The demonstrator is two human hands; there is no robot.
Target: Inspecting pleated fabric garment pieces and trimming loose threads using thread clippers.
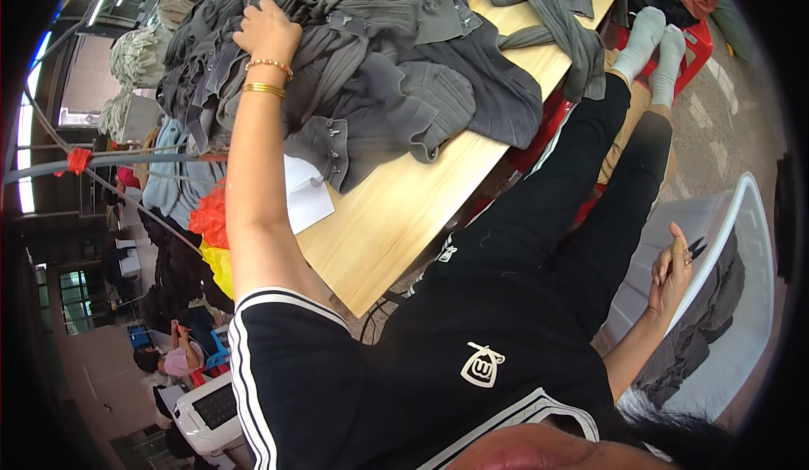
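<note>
own 2 hands (268, 30) (672, 278), many garmts (362, 66), 2 socks (645, 36) (669, 57), 1 bin (752, 310)

Table (409, 209): left of legs (548, 175)
Garment pile (354, 74): on table, partly hanging over leg-side edge
Left hand (268, 30): on pile
Paper (308, 200): on table's near end, right of left forearm
Bags (211, 221): left of same forearm
Bin (752, 209): right of legs
Cloth (699, 327): in bin
Right hand (672, 272): in front of bin wall
Tool (696, 248): in right hand
Stool (698, 57): by feet (645, 36)
</note>
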